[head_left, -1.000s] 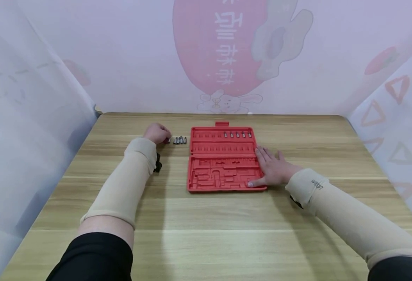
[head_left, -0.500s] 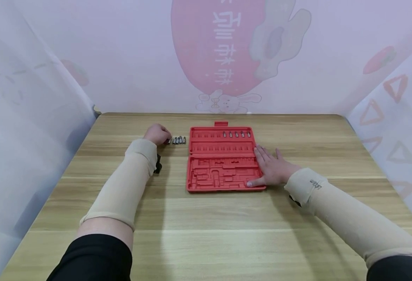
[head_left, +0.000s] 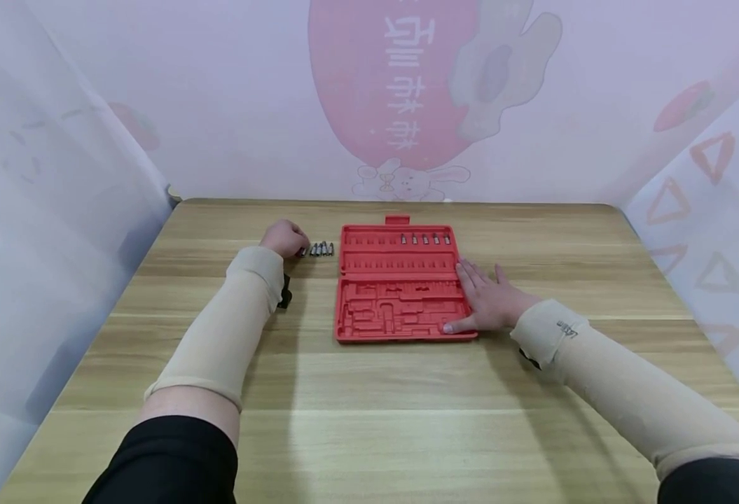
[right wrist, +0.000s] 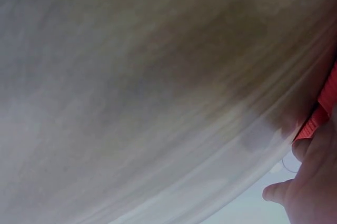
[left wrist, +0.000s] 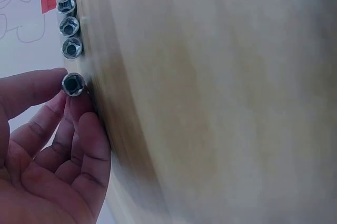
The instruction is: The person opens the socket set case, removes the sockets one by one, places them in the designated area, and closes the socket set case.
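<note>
The left hand [head_left: 284, 239] pinches a socket [left wrist: 73, 84] (four more sockets [left wrist: 69, 26] nearby); the right hand [head_left: 490, 306], spread, touches the red case [head_left: 375, 275].

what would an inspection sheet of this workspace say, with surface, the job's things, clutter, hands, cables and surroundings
Surface: wood-grain table.
Job's things: red case lying open, five small metal pieces in its far row; four metal sockets in a row left of it.
Clutter: nothing seen.
Hands: left hand pinches another socket; right hand rests on the case's right edge, fingers extended.
Cables: nothing seen.
Surroundings: pale printed backdrop behind the table.
</note>
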`<action>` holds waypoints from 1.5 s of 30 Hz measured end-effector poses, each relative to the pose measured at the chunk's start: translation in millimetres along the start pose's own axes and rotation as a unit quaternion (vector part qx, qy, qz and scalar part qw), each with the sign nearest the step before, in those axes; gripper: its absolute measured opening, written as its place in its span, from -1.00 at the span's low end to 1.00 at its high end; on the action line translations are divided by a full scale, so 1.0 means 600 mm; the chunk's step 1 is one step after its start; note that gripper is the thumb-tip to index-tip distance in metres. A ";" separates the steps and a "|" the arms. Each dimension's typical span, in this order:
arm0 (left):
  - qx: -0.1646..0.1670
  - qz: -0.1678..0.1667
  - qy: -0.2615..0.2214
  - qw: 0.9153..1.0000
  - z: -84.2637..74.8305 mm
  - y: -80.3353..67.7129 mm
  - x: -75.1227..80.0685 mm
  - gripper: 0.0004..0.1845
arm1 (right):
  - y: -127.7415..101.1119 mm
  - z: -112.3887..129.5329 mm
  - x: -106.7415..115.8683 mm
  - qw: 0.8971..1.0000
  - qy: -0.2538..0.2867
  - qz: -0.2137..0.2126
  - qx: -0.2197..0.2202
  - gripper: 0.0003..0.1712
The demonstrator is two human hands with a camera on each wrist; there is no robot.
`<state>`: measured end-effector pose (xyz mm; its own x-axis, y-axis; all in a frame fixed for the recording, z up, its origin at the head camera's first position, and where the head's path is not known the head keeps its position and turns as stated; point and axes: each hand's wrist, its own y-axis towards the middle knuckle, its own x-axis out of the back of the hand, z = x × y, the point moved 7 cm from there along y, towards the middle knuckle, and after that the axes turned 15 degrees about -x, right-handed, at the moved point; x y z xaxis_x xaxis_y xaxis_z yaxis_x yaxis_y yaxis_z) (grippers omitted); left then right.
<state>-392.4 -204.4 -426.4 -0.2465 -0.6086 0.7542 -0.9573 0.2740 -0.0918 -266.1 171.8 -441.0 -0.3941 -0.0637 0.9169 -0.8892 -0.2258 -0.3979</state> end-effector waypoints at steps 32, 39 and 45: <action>0.010 -0.017 0.017 1.000 -0.019 0.011 -0.002 -0.76 | 0.008 -0.006 -0.002 1.000 0.008 0.000 -0.002 0.53; 0.007 -0.039 -0.181 0.983 -0.034 0.027 -0.012 -0.56 | 0.010 -0.006 -0.006 1.000 0.003 0.006 -0.001 0.51; -0.010 -0.039 -0.213 0.976 -0.079 0.037 -0.022 -0.51 | 0.007 -0.005 -0.005 1.000 0.004 0.006 -0.003 0.52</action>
<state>-403.0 -155.3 -407.7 -0.2181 -0.8812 0.4194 -0.9734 0.2272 -0.0288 -269.1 174.0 -445.6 -0.4063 -0.0590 0.9119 -0.8857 -0.2201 -0.4088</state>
